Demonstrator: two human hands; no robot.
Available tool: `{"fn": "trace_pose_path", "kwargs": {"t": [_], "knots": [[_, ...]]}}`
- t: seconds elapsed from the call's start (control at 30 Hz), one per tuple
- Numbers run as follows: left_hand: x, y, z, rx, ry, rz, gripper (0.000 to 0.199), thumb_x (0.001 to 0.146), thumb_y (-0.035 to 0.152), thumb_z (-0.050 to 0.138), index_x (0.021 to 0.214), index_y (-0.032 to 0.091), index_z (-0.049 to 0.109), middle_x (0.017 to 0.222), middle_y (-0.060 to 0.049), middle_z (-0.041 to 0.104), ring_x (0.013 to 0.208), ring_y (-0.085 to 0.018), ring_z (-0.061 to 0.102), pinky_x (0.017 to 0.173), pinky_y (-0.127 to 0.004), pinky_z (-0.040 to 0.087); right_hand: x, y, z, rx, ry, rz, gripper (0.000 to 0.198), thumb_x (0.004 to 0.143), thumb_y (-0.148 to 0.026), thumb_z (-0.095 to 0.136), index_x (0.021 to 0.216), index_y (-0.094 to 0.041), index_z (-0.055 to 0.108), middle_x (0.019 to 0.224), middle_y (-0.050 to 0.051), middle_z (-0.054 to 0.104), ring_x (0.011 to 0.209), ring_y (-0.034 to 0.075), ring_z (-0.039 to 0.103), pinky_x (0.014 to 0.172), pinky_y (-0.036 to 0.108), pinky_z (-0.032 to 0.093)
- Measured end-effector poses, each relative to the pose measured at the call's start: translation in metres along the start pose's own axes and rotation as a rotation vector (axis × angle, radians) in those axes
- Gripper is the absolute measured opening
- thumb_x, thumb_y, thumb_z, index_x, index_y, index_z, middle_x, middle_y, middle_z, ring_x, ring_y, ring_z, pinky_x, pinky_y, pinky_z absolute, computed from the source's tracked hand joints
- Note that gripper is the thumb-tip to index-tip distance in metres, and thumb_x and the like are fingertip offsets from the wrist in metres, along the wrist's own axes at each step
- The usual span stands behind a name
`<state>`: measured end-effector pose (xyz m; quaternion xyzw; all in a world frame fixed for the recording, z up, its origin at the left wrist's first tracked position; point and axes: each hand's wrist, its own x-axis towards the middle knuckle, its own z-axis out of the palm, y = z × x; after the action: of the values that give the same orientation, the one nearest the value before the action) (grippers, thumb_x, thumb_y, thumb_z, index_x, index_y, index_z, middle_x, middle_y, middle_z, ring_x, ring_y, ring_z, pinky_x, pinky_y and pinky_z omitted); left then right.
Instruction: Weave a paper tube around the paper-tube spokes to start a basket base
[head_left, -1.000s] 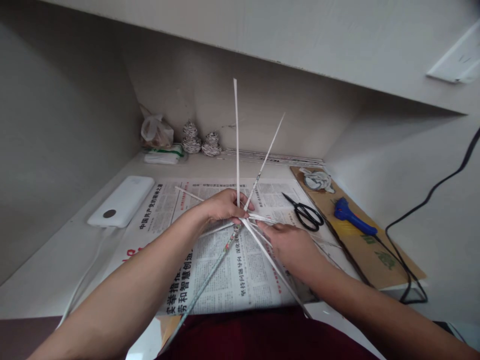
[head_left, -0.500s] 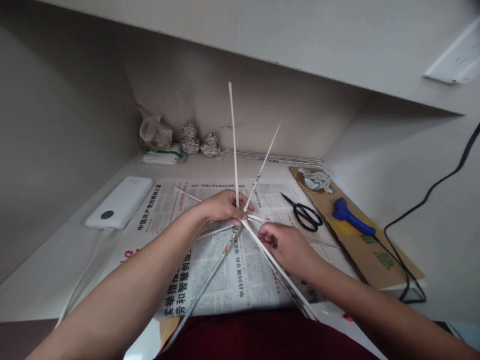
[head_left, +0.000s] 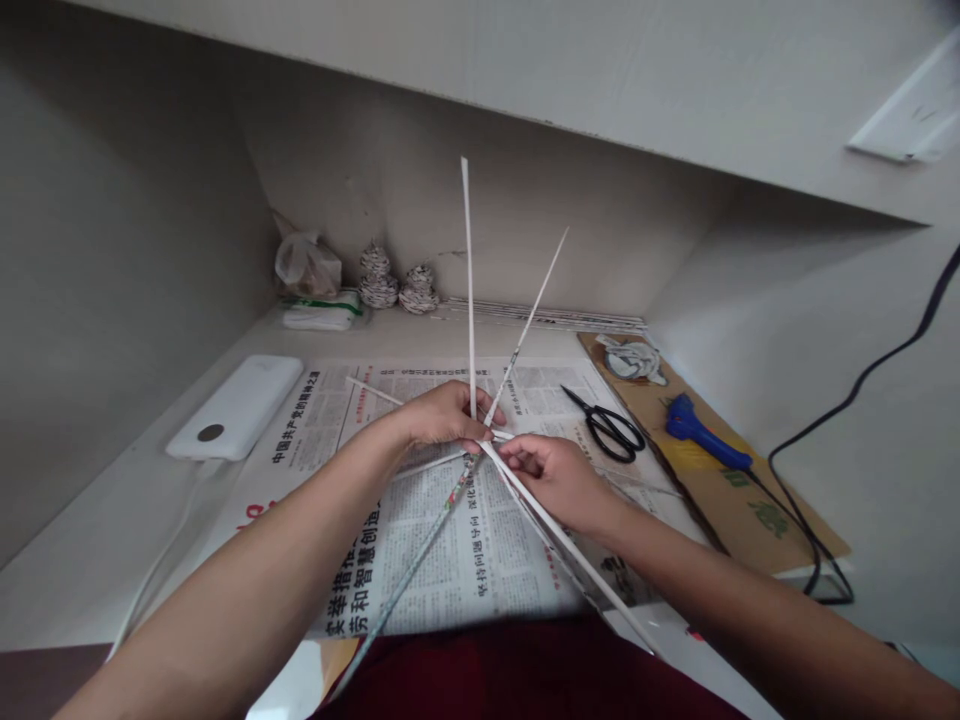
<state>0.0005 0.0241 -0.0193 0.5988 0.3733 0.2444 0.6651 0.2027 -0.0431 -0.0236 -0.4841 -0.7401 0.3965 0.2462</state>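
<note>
Several thin rolled paper sticks cross one another above the newspaper and fan out in different directions. Most are white; one with a patterned, pale blue-green length runs down toward my lap. At the crossing, my left hand is closed, its thumb and fingers pinching the sticks together. My right hand is beside it on the right, fingers curled with the tips at the white sticks that slant toward me. The exact weave at the crossing is partly hidden by my fingers.
Newspaper covers the desk. Black-handled scissors lie to the right, beside cardboard bearing a blue glue gun with its cord. A white power bank sits left. Two woven gourd shapes stand at the back.
My right hand has moved left, closer to the crossing and my left hand. The white sticks slanting toward me have spread slightly apart. My left hand keeps its pinch.
</note>
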Motion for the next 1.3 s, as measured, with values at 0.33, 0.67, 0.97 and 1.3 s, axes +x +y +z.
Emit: {"fn": "trace_pose_path", "kwargs": {"t": [0.33,0.67,0.97,1.3], "knots": [[-0.001,0.002,-0.002,0.031,-0.029,0.007,0.029,0.06,0.019,0.076,0.088,0.014,0.07,0.076,0.0,0.067,0.066,-0.013,0.064,0.066,-0.025,0.053,0.01,-0.013,0.0,0.44,-0.089,0.407,0.021,0.085,-0.034,0.06,0.094,-0.016,0.065,0.078,0.004,0.069,0.062,0.014,0.067,0.048,0.021,0.046],[-0.006,0.005,0.001,0.133,-0.058,-0.045,0.025,0.062,0.019,0.071,0.086,0.013,0.069,0.082,-0.003,0.066,0.071,-0.015,0.064,0.06,-0.022,0.053,0.004,-0.02,-0.007,-0.268,0.04,-0.04,0.017,0.084,-0.027,0.057,0.091,-0.021,0.071,0.079,0.003,0.072,0.065,0.014,0.062,0.062,0.027,0.045],[-0.005,0.001,-0.001,0.066,-0.127,-0.03,0.028,0.064,0.02,0.073,0.091,0.014,0.068,0.082,-0.003,0.065,0.072,-0.015,0.063,0.064,-0.025,0.054,0.004,-0.012,-0.009,-0.369,0.11,-0.044,0.016,0.084,-0.028,0.055,0.083,-0.022,0.069,0.069,0.0,0.069,0.057,0.013,0.056,0.056,0.025,0.037],[-0.004,0.001,0.002,0.074,-0.044,-0.037,0.029,0.06,0.019,0.077,0.087,0.013,0.067,0.076,-0.002,0.064,0.066,-0.014,0.062,0.062,-0.027,0.054,0.005,-0.002,-0.01,-0.334,0.12,-0.008,0.022,0.089,-0.035,0.05,0.082,-0.021,0.066,0.066,-0.001,0.066,0.054,0.011,0.054,0.052,0.024,0.035]]}}
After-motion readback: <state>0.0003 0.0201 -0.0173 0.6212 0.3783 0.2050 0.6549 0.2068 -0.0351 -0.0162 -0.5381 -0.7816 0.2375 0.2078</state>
